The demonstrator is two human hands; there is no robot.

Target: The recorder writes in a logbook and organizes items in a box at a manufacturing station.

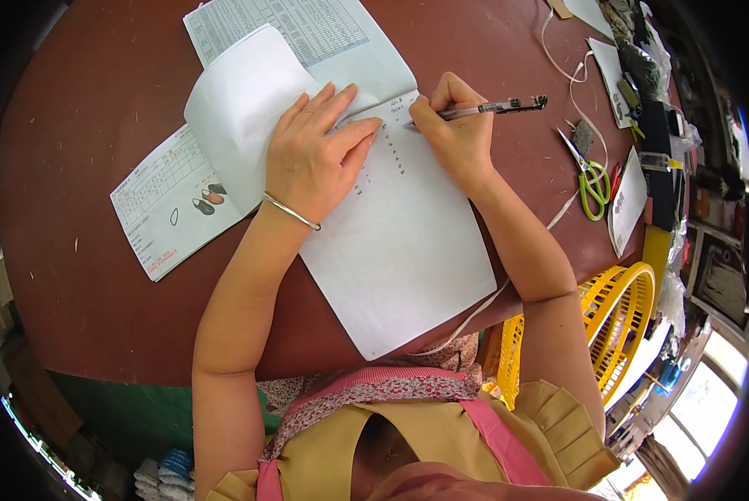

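My right hand (462, 134) grips a pen (500, 107) with a clear barrel and dark end, its tip close to a white sheet of paper (408, 259). Short columns of handwriting run down the upper part of that sheet. Lying flat with fingers spread, my left hand (314, 154) rests across the sheet's upper left and a curled white page (241, 92). A silver bangle (291, 212) circles the left wrist. Under the curled page lies a printed form (178, 200) with pictures of shoes. A sheet with a printed table (307, 29) lies beyond.
On the right of the brown table (73, 275) are green-handled scissors (593, 188), a white cord (550, 37) and a white card (627, 204). A yellow plastic basket (621, 321) stands beside the table's right edge. Further right are clutter and plastic bags.
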